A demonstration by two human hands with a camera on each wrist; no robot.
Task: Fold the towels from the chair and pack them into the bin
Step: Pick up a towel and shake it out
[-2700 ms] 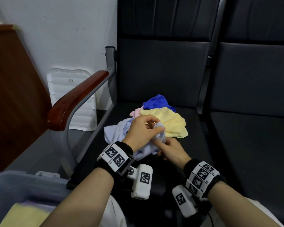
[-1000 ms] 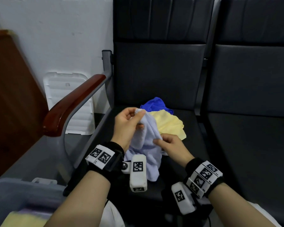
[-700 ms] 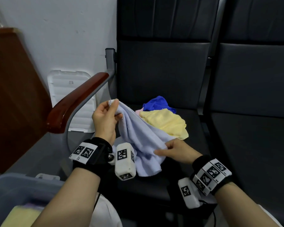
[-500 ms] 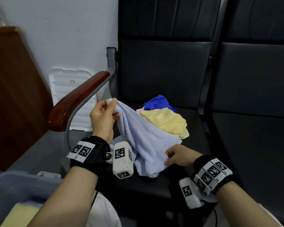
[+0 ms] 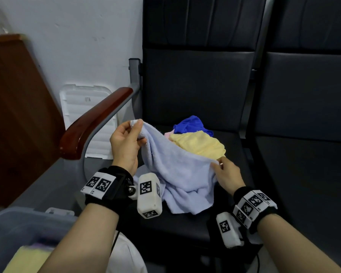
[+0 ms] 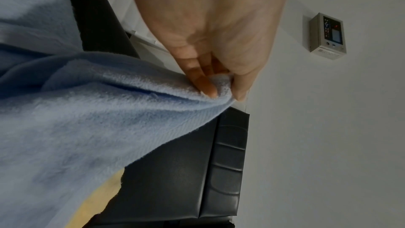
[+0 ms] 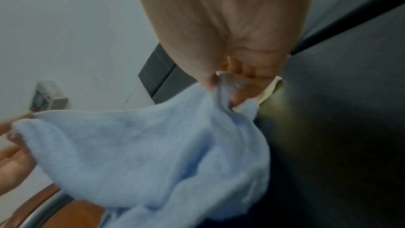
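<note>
Above the dark chair seat [image 5: 185,223], a light blue towel [image 5: 177,174] is hanging stretched between two hands, its lower folds sagging onto the cushion. The left hand [image 5: 126,142] is pinching one corner between thumb and fingers, raised at the towel's upper left near the wooden armrest [image 5: 95,123]. The right hand [image 5: 226,176] is gripping the opposite edge, lower and to the right, fingers curled on the cloth. Just beyond the towel, a yellow towel [image 5: 199,143] and a dark blue towel [image 5: 191,125] are lying crumpled on the seat. At near left, a grey bin [image 5: 18,229] is holding folded yellow cloth.
</note>
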